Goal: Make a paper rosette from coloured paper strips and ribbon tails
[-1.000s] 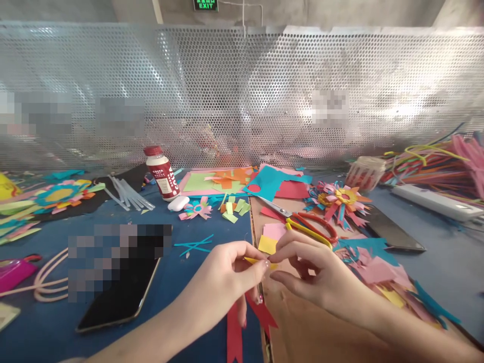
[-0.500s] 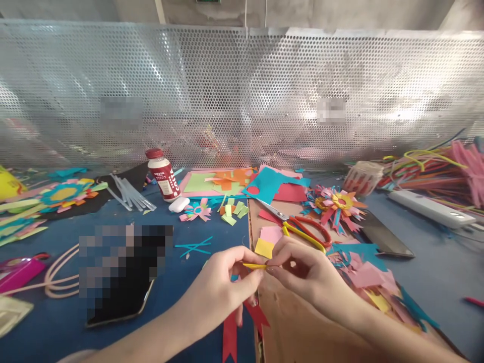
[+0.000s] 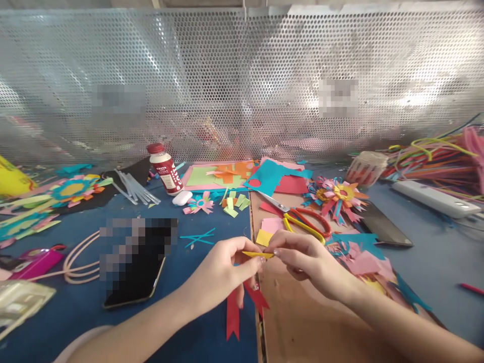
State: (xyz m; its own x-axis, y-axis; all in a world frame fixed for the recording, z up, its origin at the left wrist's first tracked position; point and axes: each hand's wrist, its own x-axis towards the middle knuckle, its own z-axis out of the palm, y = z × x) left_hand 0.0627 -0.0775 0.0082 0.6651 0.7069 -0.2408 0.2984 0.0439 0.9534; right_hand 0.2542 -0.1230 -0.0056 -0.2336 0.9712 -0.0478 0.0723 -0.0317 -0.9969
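Observation:
A small yellow piece of paper (image 3: 255, 254) is pinched between my two hands over the seam of the table. My left hand (image 3: 230, 264) grips its left part between thumb and forefinger. At its right end, the fingertips of my right hand (image 3: 302, 253) are closed on the paper. Red paper ribbons (image 3: 233, 316) with notched ends hang or lie just below my left hand; their upper ends are hidden behind it. Beyond the right hand lie scissors (image 3: 298, 219) with red and yellow handles, beside a yellow paper square (image 3: 264, 237).
A dark phone (image 3: 138, 272) lies left, near a looped cable (image 3: 71, 264). Behind are a red-capped bottle (image 3: 165, 169), a white earbud case (image 3: 182, 198) and coloured paper sheets (image 3: 200, 177). Right are a paper flower (image 3: 342, 194), paper scraps (image 3: 363, 259) and a white power strip (image 3: 434, 197).
The yellow paper has turned slightly between my fingers and shows more of its face. My right fingers have shifted a little along its right end. The camera view has tipped down slightly.

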